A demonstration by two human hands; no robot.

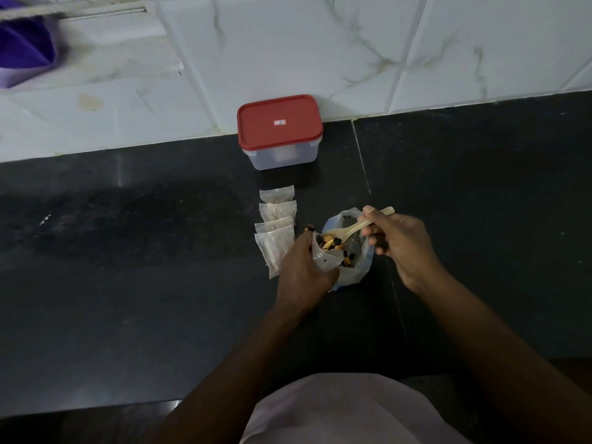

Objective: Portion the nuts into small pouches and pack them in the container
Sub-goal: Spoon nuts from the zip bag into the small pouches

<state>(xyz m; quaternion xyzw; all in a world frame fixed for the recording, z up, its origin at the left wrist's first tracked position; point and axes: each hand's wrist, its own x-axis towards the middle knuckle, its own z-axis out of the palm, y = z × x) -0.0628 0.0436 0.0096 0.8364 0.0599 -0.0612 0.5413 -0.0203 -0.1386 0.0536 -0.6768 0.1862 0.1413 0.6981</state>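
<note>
My left hand (302, 270) grips a small clear pouch (325, 256) with its mouth held open. A wooden spoon (355, 227), pinched by my right hand (400, 243), carries nuts (330, 243) at the pouch's mouth. Behind the pouch stands a larger clear plastic bag (352, 270) holding more nuts. Several flat empty pouches (277, 225) lie in an overlapping row to the left of my left hand. The container (280, 133), clear with a red lid shut on it, sits against the wall beyond them.
The work goes on over a dark stone counter (128, 251) backed by white marble-look wall tiles (320, 43). A purple cloth (22, 49) hangs at the top left. The counter's front edge runs along the bottom left.
</note>
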